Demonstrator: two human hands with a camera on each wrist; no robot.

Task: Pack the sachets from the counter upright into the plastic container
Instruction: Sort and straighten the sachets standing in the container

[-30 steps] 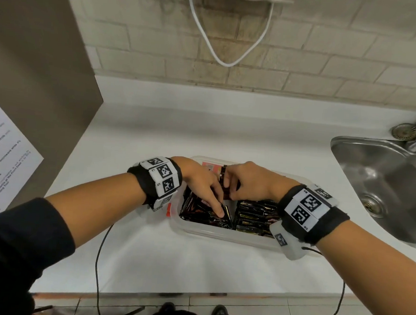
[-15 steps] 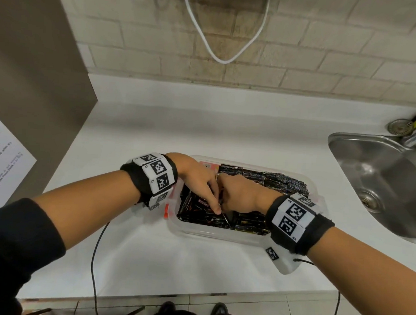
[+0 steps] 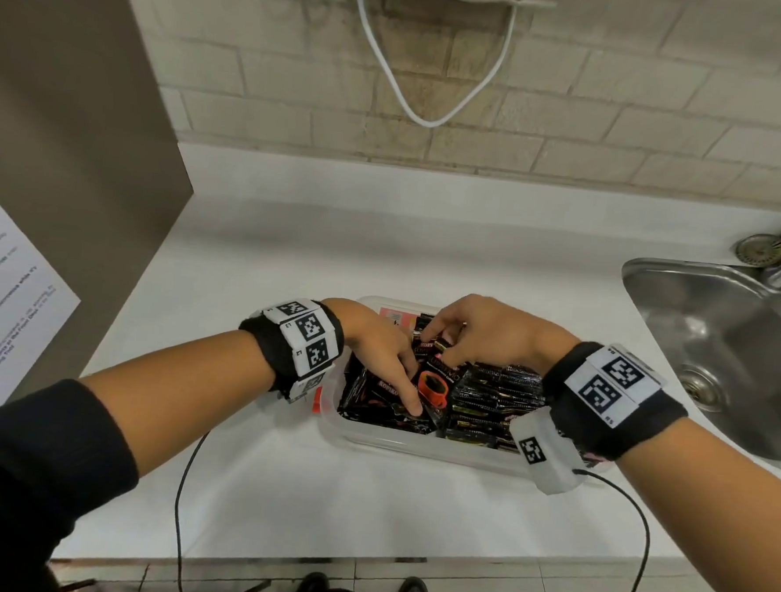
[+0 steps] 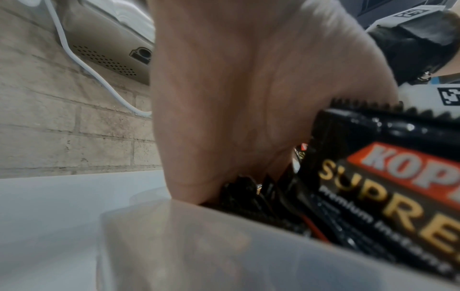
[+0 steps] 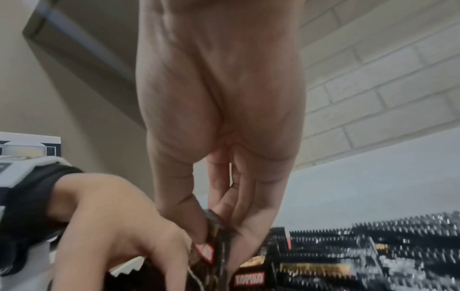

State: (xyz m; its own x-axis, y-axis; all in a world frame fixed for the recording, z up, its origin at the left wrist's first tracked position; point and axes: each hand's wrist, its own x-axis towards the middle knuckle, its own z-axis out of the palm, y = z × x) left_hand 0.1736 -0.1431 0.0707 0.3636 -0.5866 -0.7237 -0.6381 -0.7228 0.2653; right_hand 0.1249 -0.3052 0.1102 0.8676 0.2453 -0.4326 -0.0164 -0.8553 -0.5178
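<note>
Inside plastic container [image 3: 416,448] on desk [image 3: 276,494], our right hand [image 3: 482,333] pinches sachet [image 3: 438,381]; left hand [image 3: 385,355], fingers straight, presses sachets.

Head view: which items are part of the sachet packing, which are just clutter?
In the job:
black coffee sachets
clear plastic container
left hand
right hand

Just lying about:
steel sink
white hanging cable
printed paper sheet
metal drain strainer
</note>
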